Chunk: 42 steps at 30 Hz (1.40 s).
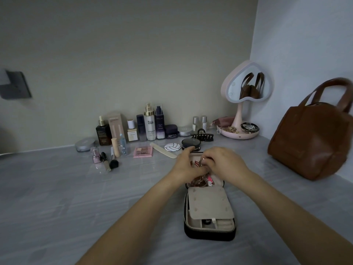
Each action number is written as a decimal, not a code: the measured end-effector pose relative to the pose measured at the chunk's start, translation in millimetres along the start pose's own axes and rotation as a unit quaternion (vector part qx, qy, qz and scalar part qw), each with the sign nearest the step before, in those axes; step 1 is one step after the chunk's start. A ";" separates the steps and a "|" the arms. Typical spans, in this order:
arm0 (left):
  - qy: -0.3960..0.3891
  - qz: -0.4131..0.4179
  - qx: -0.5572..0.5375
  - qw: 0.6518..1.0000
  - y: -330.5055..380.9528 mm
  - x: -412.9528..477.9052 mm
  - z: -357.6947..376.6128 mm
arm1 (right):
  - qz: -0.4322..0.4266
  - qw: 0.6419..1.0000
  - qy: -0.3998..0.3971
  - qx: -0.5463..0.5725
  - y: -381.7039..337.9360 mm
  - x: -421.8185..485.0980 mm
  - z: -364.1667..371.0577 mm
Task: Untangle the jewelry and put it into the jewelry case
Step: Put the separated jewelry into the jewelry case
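Observation:
A black zip-around jewelry case (pixel 210 234) lies open on the grey table in front of me, its beige flap folded over the near half. A tangle of gold chains and rings with a small pink charm (pixel 202 180) hangs over the case's far half. My left hand (pixel 183 166) and my right hand (pixel 223 164) are close together above it, both pinching parts of the tangled jewelry. The fingertips hide where the pieces cross.
Cosmetics bottles (pixel 149 125), a pink palette (pixel 143 151), a nail file, a black compact (pixel 191 143) and a hair claw stand behind the case. A pink heart mirror (pixel 246 83) with a jewelry tray sits back right. A brown handbag (pixel 313 142) stands at right.

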<state>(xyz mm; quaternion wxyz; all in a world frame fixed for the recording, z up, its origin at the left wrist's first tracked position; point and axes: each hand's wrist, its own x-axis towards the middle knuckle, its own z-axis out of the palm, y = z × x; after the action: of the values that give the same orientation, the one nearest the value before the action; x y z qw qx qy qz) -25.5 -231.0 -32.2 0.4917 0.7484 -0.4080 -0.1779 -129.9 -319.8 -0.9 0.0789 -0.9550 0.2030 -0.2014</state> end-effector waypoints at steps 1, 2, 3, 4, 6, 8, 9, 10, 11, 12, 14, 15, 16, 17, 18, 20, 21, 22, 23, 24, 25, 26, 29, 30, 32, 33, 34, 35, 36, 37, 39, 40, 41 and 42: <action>0.014 0.010 -0.005 1.000 -2.0 1.3 2.3 | -0.001 1.000 0.002 -0.004 -0.8 1.4 0.8; 0.027 0.024 -0.012 0.999 -2.8 1.6 4.2 | -0.004 1.000 0.004 -0.008 -1.6 2.5 1.3; 0.037 0.038 -0.016 0.998 -2.2 1.1 5.3 | -0.005 1.000 0.005 -0.011 -2.2 3.0 1.4; 0.048 0.050 -0.020 0.997 -2.7 1.5 6.0 | -0.005 1.000 0.006 -0.013 -2.7 3.0 0.8; 0.067 0.062 -0.023 0.996 -1.7 1.7 5.7 | -0.006 1.000 0.008 -0.015 -3.2 3.0 -0.4; 0.077 0.071 -0.026 0.994 0.0 0.4 5.7 | -0.011 1.000 0.005 -0.020 -3.8 2.3 -1.6; 0.081 0.074 -0.027 0.994 0.1 0.0 5.6 | -0.014 1.000 0.005 -0.022 -3.9 2.0 -1.7; 0.087 0.079 -0.029 0.993 -0.1 -0.3 5.5 | -0.017 1.000 0.006 -0.022 -4.0 1.7 -1.8; 0.093 0.082 -0.031 0.992 0.1 -0.8 5.1 | -0.020 1.000 0.009 -0.022 -3.8 1.6 -1.7; 0.097 0.087 -0.033 0.991 0.0 -0.9 4.7 | -0.022 0.999 0.015 -0.022 -3.4 1.4 -1.7; 0.103 0.096 -0.035 0.989 -1.1 -0.2 4.2 | -0.021 0.999 0.027 -0.024 -2.3 0.3 -1.7; 0.104 0.098 -0.037 0.989 -1.9 0.4 4.0 | -0.021 0.999 0.034 -0.028 -1.5 -0.6 -2.4; 0.105 0.102 -0.039 0.989 -2.3 0.3 3.7 | -0.019 0.999 0.041 -0.030 -0.2 -1.6 -3.3; 0.104 0.104 -0.040 0.988 -2.9 0.3 3.4 | -0.014 0.998 0.050 -0.025 1.3 -2.9 -4.1; 0.102 0.104 -0.041 0.988 -3.1 -0.3 2.7 | -0.006 0.998 0.063 -0.012 2.9 -4.2 -4.5; 0.095 0.103 -0.047 0.989 -3.5 -1.3 1.4 | 0.019 0.995 0.091 0.021 5.8 -6.9 -4.1; 0.091 0.101 -0.054 0.989 -4.1 -1.2 1.2 | 0.031 0.994 0.100 0.034 6.5 -7.8 -3.0; 0.088 0.098 -0.061 0.989 -4.1 -1.3 0.9 | 0.039 0.993 0.108 0.043 6.4 -8.5 -1.3; 0.085 0.097 -0.067 0.989 -4.0 -1.2 1.0 | 0.045 0.991 0.113 0.047 5.7 -8.9 0.4; 0.083 0.096 -0.071 0.989 -3.2 -1.5 0.9 | 0.051 0.990 0.120 0.047 4.3 -9.0 1.6; 0.080 0.095 -0.077 0.989 -2.7 -1.6 0.8 | 0.060 0.989 0.125 0.046 2.6 -8.8 2.2; 0.077 0.092 -0.084 0.989 -2.2 -1.9 0.5 | 0.068 0.988 0.129 0.046 1.1 -8.1 2.4; 0.070 0.082 -0.104 0.989 -3.2 -1.5 -0.9 | 0.088 0.986 0.134 0.056 -1.8 -5.7 3.4; 0.070 0.079 -0.112 0.988 -3.8 -1.4 -0.9 | 0.095 0.984 0.134 0.063 -2.3 -5.0 3.7; 0.075 0.075 -0.130 0.986 -4.5 -0.8 -0.2 | 0.109 0.982 0.135 0.074 -2.8 -4.1 4.5; 0.078 0.073 -0.137 0.985 -4.8 -0.4 0.3 | 0.117 0.981 0.135 0.079 -2.9 -3.6 4.6; 0.081 0.072 -0.140 0.984 -4.6 -0.5 0.6 | 0.124 0.980 0.133 0.084 -2.9 -2.8 4.9; 0.084 0.072 -0.142 0.984 -4.3 -0.5 1.2 | 0.130 0.979 0.133 0.089 -2.9 -2.0 5.0; 0.088 0.072 -0.145 0.983 -4.0 -0.7 1.7 | 0.135 0.977 0.132 0.095 -2.8 -1.3 5.4; 0.092 0.072 -0.148 0.982 -4.6 -0.2 2.3 | 0.137 0.977 0.134 0.099 -2.9 -0.7 5.8; 0.098 0.073 -0.152 0.981 -5.5 0.0 3.3 | 0.131 0.976 0.140 0.102 -3.1 -1.0 7.7; 0.101 0.076 -0.155 0.980 -4.9 -1.0 3.6 | 0.127 0.977 0.143 0.099 -3.4 -2.2 8.6; 0.104 0.079 -0.158 0.979 -4.7 -1.4 4.0 | 0.123 0.978 0.143 0.093 -3.8 -3.9 9.5; 0.106 0.080 -0.158 0.978 -4.4 -1.4 4.3 | 0.122 0.978 0.142 0.088 -4.1 -5.7 10.1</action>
<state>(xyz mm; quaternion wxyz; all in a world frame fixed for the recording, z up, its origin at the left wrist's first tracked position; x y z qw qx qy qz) -27.3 -231.6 -38.2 0.6571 0.6406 -0.3788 -0.1195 -129.0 -313.0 -11.1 0.1567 -0.8741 0.3084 -0.3411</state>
